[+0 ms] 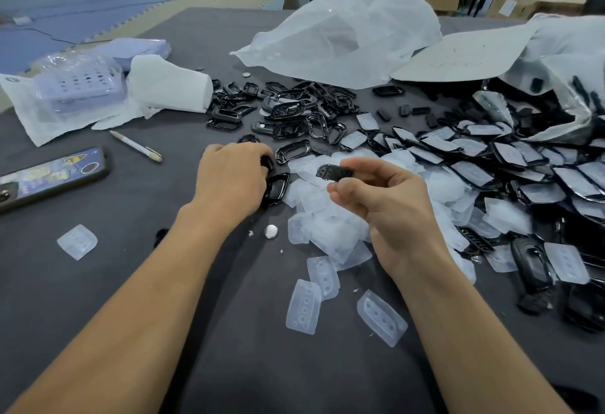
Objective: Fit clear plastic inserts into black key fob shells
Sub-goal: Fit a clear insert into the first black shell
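My right hand point(386, 204) pinches a small black key fob piece point(334, 172) between thumb and fingers, lifted above a heap of clear plastic inserts point(327, 217). My left hand point(230, 178) rests knuckles-up on the dark table, its fingers curled over a black shell point(267, 162) at the fingertips. Another black shell point(277, 188) lies right beside that hand. More empty black shells point(294, 109) are piled behind. Shells with inserts fitted point(474, 155) spread out to the right. Loose inserts point(304, 307) lie near the front.
A phone point(49, 178) and a pen point(136, 145) lie at the left, with a lone insert point(77, 241) nearer me. A coin cell point(271, 231) sits between my arms. White plastic bags point(353, 34) and a tissue roll point(170, 84) stand at the back.
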The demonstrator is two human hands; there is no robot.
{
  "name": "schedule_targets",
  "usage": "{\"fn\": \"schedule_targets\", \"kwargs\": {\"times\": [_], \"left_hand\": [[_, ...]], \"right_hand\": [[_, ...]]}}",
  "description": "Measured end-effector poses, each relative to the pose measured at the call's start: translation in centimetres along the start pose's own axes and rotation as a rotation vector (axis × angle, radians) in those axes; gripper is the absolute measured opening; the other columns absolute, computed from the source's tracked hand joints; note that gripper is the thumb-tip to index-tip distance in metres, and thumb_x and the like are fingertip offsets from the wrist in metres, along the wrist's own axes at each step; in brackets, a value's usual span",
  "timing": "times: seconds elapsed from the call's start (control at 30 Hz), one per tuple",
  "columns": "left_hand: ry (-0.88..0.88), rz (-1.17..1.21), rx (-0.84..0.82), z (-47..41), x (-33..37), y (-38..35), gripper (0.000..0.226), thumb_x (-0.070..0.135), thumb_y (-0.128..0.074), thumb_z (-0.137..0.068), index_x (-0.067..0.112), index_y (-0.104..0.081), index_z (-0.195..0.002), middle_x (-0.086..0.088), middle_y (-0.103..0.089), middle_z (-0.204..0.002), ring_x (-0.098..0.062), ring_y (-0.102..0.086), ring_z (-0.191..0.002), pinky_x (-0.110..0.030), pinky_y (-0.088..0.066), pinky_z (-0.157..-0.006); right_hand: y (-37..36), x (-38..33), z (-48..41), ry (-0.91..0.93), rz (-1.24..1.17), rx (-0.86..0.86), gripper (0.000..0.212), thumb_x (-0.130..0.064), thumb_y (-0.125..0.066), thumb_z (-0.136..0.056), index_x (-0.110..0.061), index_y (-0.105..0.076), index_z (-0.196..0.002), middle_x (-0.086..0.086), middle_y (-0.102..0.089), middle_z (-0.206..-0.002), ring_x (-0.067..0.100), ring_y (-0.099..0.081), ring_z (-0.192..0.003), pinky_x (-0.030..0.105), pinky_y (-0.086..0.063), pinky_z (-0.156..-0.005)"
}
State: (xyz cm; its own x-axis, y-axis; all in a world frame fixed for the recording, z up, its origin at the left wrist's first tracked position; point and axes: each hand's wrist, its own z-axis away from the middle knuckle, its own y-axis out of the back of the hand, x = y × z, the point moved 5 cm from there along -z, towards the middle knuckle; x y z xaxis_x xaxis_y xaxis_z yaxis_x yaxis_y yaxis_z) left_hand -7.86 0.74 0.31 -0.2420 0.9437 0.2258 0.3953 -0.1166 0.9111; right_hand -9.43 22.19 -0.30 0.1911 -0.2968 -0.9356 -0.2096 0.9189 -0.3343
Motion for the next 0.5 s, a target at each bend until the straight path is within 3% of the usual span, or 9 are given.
{"fn": "schedule_targets", "kwargs": {"times": [0.17,0.27,0.37,0.43,0.5], "left_hand": [[0.034,0.110,0.259,0.4,-0.4,1.4,0.022,0.014,-0.065,-0.096,0.022,-0.073,-0.114,-0.009,-0.078,-0.085,-0.035,-0.064,-0.087,-0.040,-0.044,-0.097],[0.025,0.218,0.336,0.7,0.2,2.2,0.025,0.020,-0.063,-0.098,0.022,-0.070,-0.121,-0.006,-0.079,-0.092,-0.034,-0.067,-0.088,-0.042,-0.049,-0.096],[0.103,0.589,0.229,0.9,1.2,1.7,0.026,0.030,-0.059,-0.097,0.030,-0.070,-0.120,0.014,-0.077,-0.100,-0.008,-0.072,-0.094,-0.030,-0.055,-0.093],[0.189,0.941,0.118,0.9,2.0,0.8,0.020,0.027,-0.058,-0.099,0.029,-0.070,-0.115,0.008,-0.079,-0.095,-0.011,-0.075,-0.093,-0.032,-0.060,-0.086],[0.288,1.321,-0.101,1.0,2.9,-0.3,0.021,0.017,-0.053,-0.106,0.024,-0.069,-0.117,-0.002,-0.081,-0.095,-0.020,-0.077,-0.091,-0.033,-0.063,-0.073]], "right_hand": [[-0.2,-0.2,-0.3,0.007,0.005,-0.024,0.029,0.021,-0.069,-0.079,-0.005,-0.076,-0.088,0.003,-0.069,-0.066,0.023,-0.076,-0.071,0.026,-0.061,-0.068],[-0.4,-0.4,-0.4,0.036,0.050,-0.033,0.025,0.019,-0.072,-0.079,-0.004,-0.077,-0.087,0.006,-0.070,-0.068,0.023,-0.076,-0.070,0.026,-0.061,-0.066],[-0.5,-0.7,-0.5,0.083,0.066,-0.022,0.022,0.016,-0.074,-0.079,-0.004,-0.078,-0.087,0.012,-0.073,-0.072,0.022,-0.076,-0.070,0.024,-0.059,-0.064],[-0.3,-0.8,-0.7,0.113,0.069,0.020,0.020,0.014,-0.074,-0.080,-0.005,-0.079,-0.084,0.012,-0.074,-0.072,0.020,-0.075,-0.067,0.022,-0.058,-0.062],[-0.1,-0.8,-1.0,0.142,0.064,0.058,0.021,0.012,-0.073,-0.083,-0.009,-0.079,-0.080,0.008,-0.074,-0.070,0.019,-0.073,-0.064,0.022,-0.057,-0.062]]}}
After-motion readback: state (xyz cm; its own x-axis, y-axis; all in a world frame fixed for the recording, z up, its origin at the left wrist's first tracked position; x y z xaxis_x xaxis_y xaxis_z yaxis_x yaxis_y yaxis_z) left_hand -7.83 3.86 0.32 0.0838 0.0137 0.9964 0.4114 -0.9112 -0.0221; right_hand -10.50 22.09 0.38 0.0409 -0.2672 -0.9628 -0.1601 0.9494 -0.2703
